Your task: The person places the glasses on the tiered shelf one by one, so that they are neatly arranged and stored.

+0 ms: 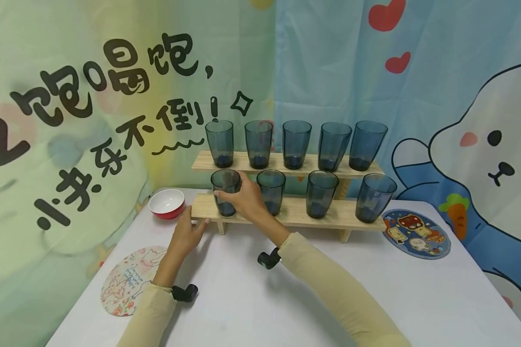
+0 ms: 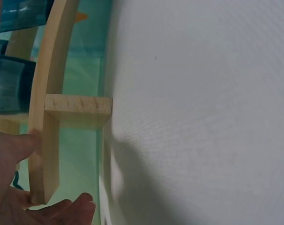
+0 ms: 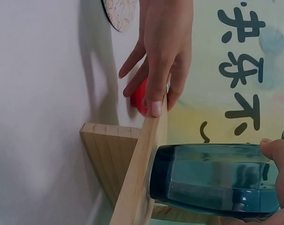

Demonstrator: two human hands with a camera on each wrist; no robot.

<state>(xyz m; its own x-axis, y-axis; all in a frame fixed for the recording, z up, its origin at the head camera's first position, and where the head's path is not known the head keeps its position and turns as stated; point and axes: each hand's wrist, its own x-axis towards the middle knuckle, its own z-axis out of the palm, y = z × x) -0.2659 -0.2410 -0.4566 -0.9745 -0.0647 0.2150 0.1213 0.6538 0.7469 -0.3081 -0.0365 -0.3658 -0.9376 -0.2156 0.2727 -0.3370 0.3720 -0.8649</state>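
A two-tier wooden rack [image 1: 293, 219] carries several blue-tinted drinking glasses on each tier. My right hand [image 1: 246, 198] grips the leftmost glass [image 1: 225, 182] of the lower tier, thumb in front and fingers round its right side. In the right wrist view, this glass [image 3: 212, 178] has its base against the board. My left hand [image 1: 187, 236] holds the left end of the lower board [image 2: 48, 89]. Its thumb lies on the board and the other fingers are spread around the end, as the left wrist view shows.
Behind the left hand sits a red bowl [image 1: 167, 204] with a white inside. A round pale mat [image 1: 132, 284] lies at the left, and a dark blue round mat [image 1: 417, 234] at the right. A printed curtain [image 1: 330, 58] hangs behind the white table [image 1: 243, 299].
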